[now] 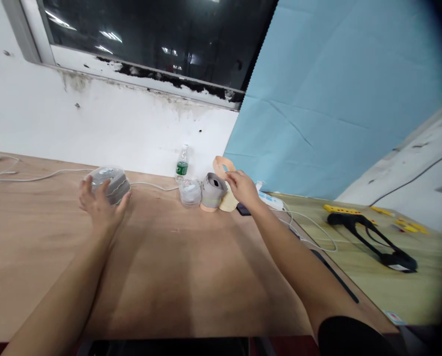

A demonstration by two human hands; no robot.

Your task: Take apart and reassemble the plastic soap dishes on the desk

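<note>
At the left, my left hand (102, 200) spreads its fingers around the near side of a stack of grey, clear-topped round pieces (113, 184); whether it grips the stack I cannot tell. My right hand (241, 185) is pinched on the edge of a thin peach-coloured ring (221, 164), raised above the table. Below that ring stands a stack of grey rings (212, 190) with a dark hole in its top. Beside it are a cream-coloured stack (228, 200), partly behind my right hand, and a stack of clear plastic pieces (190, 193).
A plastic bottle with a green label (182, 165) stands against the wall. White cables run along the back to a power strip (271, 201). A dark flat object (243, 209) lies under my right wrist. On the right-hand table are a black strap-like frame (373, 240) and yellow pieces (410, 226).
</note>
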